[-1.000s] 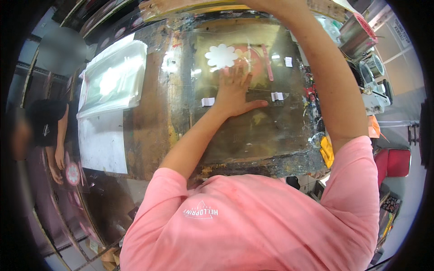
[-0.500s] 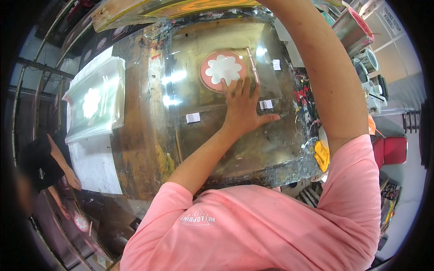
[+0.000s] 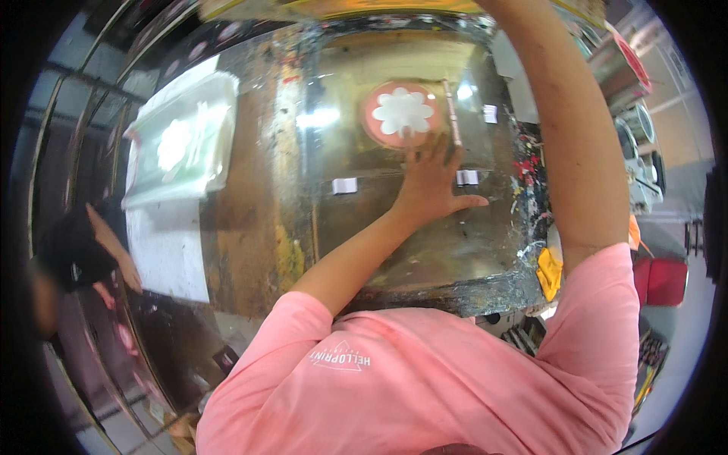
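Note:
My left hand (image 3: 432, 180) lies with fingers spread and thumb out over a clear, glossy sheet (image 3: 356, 152) on the worktable. Its fingertips reach the lower edge of a pink disc (image 3: 371, 125) bearing a white flower shape (image 3: 403, 111). To the right of the disc is a narrow pink and white strip (image 3: 452, 114). Small white tabs (image 3: 345, 186) (image 3: 468, 177) (image 3: 490, 114) sit around the sheet. My right arm (image 3: 572, 129) stretches up past the top edge of the picture, beside a yellow-edged frame (image 3: 341, 9); the right hand is out of sight.
On the left, a stack of clear sheets (image 3: 220, 144) with white prints lies over white paper (image 3: 167, 258). Another person's arm (image 3: 114, 246) is beyond it, near metal racks (image 3: 57, 98). Tins (image 3: 618, 68) and a yellow cloth (image 3: 549, 273) are at the right.
The whole view has shifted, so the table sits further right in the picture. Less of the frame at the top shows. My left hand stays spread by the disc.

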Motion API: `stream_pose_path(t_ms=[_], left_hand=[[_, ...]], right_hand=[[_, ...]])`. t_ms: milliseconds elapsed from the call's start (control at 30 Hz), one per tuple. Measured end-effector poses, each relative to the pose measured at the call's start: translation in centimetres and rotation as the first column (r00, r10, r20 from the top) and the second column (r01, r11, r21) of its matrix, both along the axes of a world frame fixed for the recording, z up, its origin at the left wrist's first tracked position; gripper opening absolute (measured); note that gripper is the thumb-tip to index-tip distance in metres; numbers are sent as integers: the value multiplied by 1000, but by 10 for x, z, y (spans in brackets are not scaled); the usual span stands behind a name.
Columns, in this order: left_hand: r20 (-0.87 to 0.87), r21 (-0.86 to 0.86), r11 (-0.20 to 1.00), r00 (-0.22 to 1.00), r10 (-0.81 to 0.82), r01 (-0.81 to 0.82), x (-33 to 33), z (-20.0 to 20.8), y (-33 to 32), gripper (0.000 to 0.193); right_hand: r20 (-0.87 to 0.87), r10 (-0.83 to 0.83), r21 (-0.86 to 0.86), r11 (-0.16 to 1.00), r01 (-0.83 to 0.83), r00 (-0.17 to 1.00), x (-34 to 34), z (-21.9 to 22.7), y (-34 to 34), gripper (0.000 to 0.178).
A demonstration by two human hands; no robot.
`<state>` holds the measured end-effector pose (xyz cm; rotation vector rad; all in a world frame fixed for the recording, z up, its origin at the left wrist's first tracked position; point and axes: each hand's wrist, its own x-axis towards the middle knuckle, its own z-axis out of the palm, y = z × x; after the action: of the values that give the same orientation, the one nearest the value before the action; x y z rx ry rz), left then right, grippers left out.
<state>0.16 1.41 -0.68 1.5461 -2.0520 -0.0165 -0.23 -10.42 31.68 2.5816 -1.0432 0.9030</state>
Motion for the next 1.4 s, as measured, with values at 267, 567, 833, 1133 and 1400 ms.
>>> stream_pose_path(t_ms=[267, 567, 833, 1133, 1400], left_hand=[[-670, 199, 954, 679, 300, -225, 102, 110, 33, 62], [-786, 291, 929, 497, 368, -228, 151, 78, 96, 94], [-108, 130, 819, 813, 572, -559, 153, 21, 118, 105], [-113, 152, 822, 816, 566, -549, 158, 14, 119, 107], [-85, 124, 830, 827, 555, -544, 155, 16, 119, 105]], right_hand=[[26, 33, 8, 999, -33, 999, 3, -25, -1, 71], [-268, 521, 453, 811, -371, 810, -63, -150, 28, 27], [-85, 371, 441, 846, -299, 925, -13, -252, -80, 35], [-189, 272, 254, 942, -221, 944, 35, -288, -146, 26], [-194, 245, 202, 958, -206, 950, -10, -299, -51, 33]])
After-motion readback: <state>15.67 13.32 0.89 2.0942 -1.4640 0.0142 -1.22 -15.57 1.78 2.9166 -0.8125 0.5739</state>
